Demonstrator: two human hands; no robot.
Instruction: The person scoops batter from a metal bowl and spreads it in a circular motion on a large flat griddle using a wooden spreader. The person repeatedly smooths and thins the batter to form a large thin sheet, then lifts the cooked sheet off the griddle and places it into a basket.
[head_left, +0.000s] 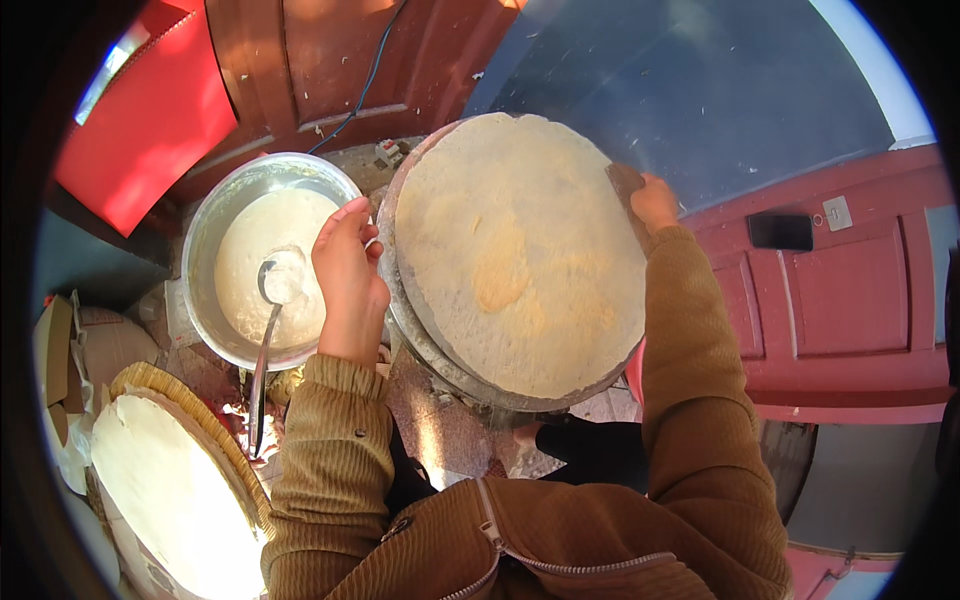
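A wide, thin sheet of batter (517, 255) covers a round griddle (409, 296) before me. Its surface is pale, with a yellower patch below the middle. At the sheet's right edge, my right hand (656, 201) grips a dark, flat scraper (626, 191). My left hand (346, 262) is raised between the griddle and a large metal basin (201, 300), its fingers loosely curled and nothing visible in them. Pale, thick batter (247, 247) partly fills the basin. A metal ladle (264, 360) rests there, bowl in the batter and handle over the near rim.
A stack of thin, round flatbreads (165, 487) lies on a woven straw tray (142, 375) at lower left. A phone (780, 231) lies on the red wooden panel (847, 300) at right. Red fabric (157, 142) hangs at upper left; a cable (367, 82) runs down the wooden door (330, 60).
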